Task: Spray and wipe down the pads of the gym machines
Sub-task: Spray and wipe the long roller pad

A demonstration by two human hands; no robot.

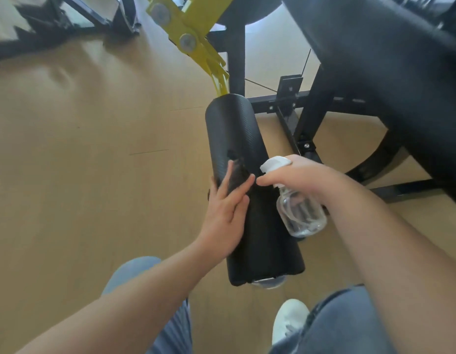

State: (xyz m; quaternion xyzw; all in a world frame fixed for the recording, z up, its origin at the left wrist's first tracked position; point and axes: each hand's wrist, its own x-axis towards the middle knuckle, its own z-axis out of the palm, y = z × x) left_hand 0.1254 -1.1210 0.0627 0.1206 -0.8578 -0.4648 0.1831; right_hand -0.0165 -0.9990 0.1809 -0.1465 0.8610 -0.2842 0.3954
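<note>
- We note a cylindrical roller pad (pixel 237 139), black with a fine ribbed, matte skin. It lies lengthwise in the middle of the view, above the floor.
- Its far end meets a flat yellow metal arm (pixel 188 29) with two round grey bolt heads. Its near end shows a pale metal cap.
- The left hand (pixel 227 208) lies flat on the pad's left flank, fingers straight and slightly spread. They press on a dark, soft-looking cloth (pixel 238 175), whose edges are too blurred to trace.
- The right hand (pixel 306 177) curls round the neck of a spray bottle (pixel 301 213), forefinger stretched towards the left hand. The bottle is clear, rounded plastic with a white trigger head, and hangs just beside the pad's right flank.
- A larger smooth black pad (pixel 388 60) sits upper right on a black tubular steel frame (pixel 311 116).
- The floor (pixel 81 123) is tan wood-look plank with a slight sheen.
- Blue denim legs (pixel 344 323) and a white shoe (pixel 288 320) show at the bottom.
</note>
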